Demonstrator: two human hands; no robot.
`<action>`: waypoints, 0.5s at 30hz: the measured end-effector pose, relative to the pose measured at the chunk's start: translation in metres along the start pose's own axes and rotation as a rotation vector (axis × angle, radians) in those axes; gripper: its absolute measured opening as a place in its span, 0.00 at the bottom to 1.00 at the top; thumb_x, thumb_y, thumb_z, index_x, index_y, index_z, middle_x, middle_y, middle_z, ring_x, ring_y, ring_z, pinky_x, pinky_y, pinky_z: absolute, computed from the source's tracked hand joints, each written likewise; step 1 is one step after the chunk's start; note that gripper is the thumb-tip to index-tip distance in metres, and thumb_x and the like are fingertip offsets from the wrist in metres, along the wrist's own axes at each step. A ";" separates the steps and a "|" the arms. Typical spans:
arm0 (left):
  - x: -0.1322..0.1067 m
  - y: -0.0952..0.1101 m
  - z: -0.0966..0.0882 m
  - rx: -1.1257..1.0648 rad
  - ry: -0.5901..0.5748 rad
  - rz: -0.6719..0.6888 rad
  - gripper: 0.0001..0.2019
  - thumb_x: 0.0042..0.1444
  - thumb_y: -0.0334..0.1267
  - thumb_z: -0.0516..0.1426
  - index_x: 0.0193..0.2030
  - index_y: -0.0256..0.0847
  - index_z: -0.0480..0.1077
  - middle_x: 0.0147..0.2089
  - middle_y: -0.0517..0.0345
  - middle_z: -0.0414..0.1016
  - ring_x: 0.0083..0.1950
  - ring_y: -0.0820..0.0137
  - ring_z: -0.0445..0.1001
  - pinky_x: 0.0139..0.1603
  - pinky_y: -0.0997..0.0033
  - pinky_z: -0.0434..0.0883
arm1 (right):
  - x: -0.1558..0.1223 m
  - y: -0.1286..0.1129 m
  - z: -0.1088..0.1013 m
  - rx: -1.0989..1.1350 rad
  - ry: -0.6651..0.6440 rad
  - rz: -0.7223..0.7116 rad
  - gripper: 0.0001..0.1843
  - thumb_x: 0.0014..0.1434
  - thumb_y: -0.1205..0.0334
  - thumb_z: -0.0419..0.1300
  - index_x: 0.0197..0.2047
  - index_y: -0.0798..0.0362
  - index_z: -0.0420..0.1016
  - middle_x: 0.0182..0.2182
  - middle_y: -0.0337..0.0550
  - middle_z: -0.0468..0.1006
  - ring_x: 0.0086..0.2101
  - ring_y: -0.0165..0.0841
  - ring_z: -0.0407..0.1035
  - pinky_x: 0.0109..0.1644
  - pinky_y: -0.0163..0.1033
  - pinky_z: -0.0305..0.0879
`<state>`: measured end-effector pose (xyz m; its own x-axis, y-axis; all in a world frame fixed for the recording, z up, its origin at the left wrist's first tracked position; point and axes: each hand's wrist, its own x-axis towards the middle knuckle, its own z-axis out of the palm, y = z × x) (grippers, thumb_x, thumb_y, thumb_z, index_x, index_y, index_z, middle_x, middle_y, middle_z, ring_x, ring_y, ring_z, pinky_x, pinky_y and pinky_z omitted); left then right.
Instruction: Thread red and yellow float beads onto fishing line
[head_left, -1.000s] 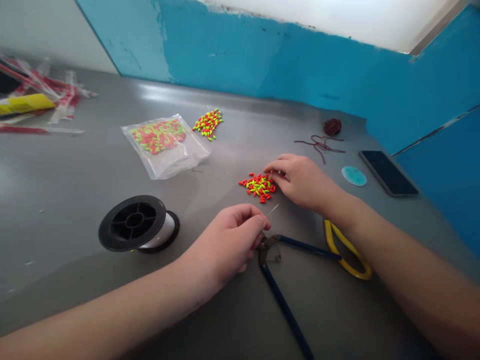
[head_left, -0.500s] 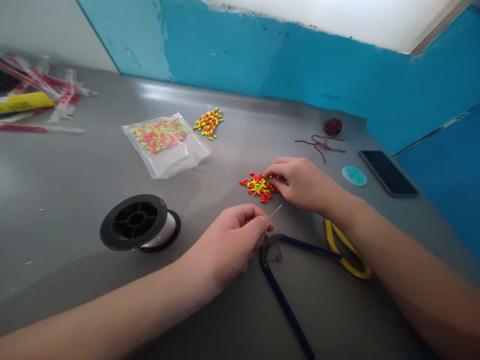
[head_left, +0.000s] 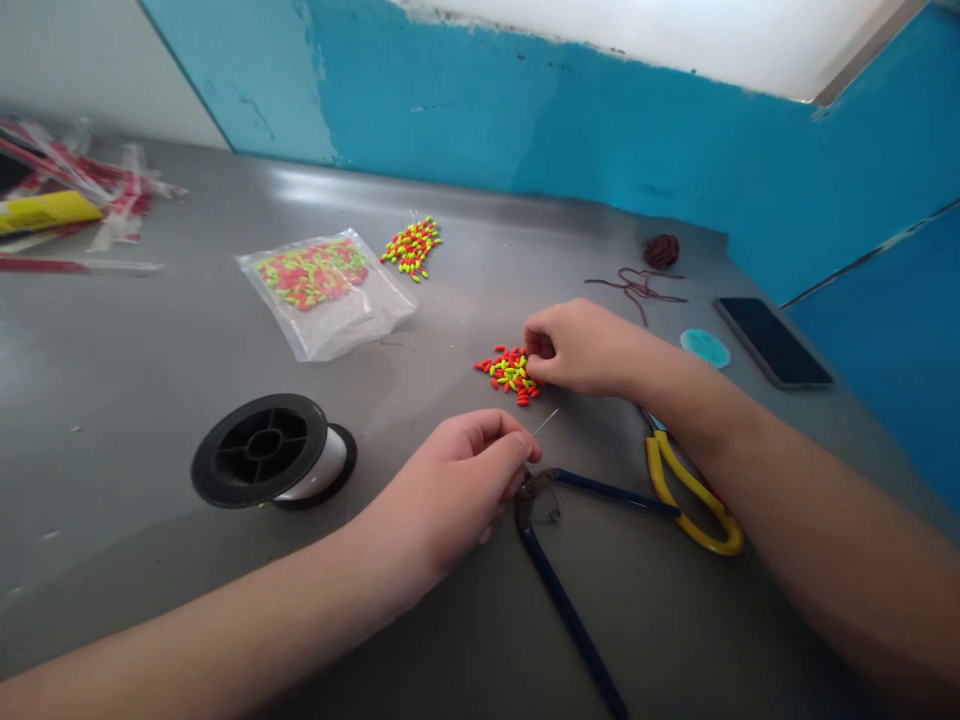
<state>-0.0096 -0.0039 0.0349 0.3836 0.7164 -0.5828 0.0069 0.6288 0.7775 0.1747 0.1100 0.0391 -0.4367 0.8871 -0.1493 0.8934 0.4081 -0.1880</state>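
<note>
My left hand [head_left: 450, 490] is shut, pinching a thin, stiff end of clear fishing line [head_left: 545, 422] between finger and thumb. My right hand [head_left: 581, 347] rests its fingertips at the edge of a small pile of red and yellow-green oval beads [head_left: 510, 375]. Whether those fingers hold a bead is hidden. Just below my left hand lies a pair of blue-handled pliers [head_left: 536, 497]. The spool of clear line [head_left: 262, 450] lies on its side to the left of that hand.
Yellow-handled pliers [head_left: 694, 495] lie under my right forearm. Further back are a plastic bag of beads [head_left: 322, 300], a second bead pile [head_left: 411, 248], dark red cord [head_left: 637, 285], a teal disc [head_left: 705, 348] and a phone [head_left: 772, 342]. Blue walls bound the grey bench [head_left: 127, 380].
My right hand has moved up and left, further over the bead pile, uncovering more of the yellow-handled pliers. My left hand has hardly moved.
</note>
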 end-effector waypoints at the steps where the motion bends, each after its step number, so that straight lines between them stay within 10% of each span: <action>1: 0.000 0.000 0.000 0.000 0.002 0.003 0.12 0.68 0.38 0.58 0.32 0.41 0.67 0.23 0.69 0.60 0.21 0.80 0.50 0.18 0.83 0.48 | 0.001 0.000 0.001 0.013 0.033 -0.007 0.12 0.71 0.54 0.69 0.39 0.54 0.80 0.35 0.39 0.82 0.33 0.33 0.76 0.42 0.42 0.76; 7: -0.001 -0.001 -0.002 0.003 0.008 0.045 0.11 0.66 0.40 0.60 0.32 0.41 0.68 0.23 0.69 0.60 0.22 0.80 0.50 0.19 0.82 0.49 | -0.015 0.001 -0.006 0.215 0.323 0.013 0.04 0.58 0.69 0.67 0.33 0.51 0.81 0.27 0.40 0.82 0.30 0.37 0.72 0.37 0.43 0.61; 15: -0.002 -0.004 -0.002 0.004 -0.004 0.162 0.17 0.68 0.46 0.60 0.29 0.42 0.66 0.23 0.69 0.60 0.21 0.80 0.52 0.19 0.79 0.50 | -0.078 -0.013 -0.001 1.019 0.495 0.267 0.05 0.61 0.60 0.70 0.33 0.49 0.81 0.29 0.41 0.85 0.29 0.37 0.80 0.34 0.42 0.78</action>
<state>-0.0122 -0.0073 0.0321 0.3840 0.8070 -0.4487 -0.0518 0.5040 0.8621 0.1974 0.0353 0.0544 0.0423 0.9978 0.0514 0.3539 0.0331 -0.9347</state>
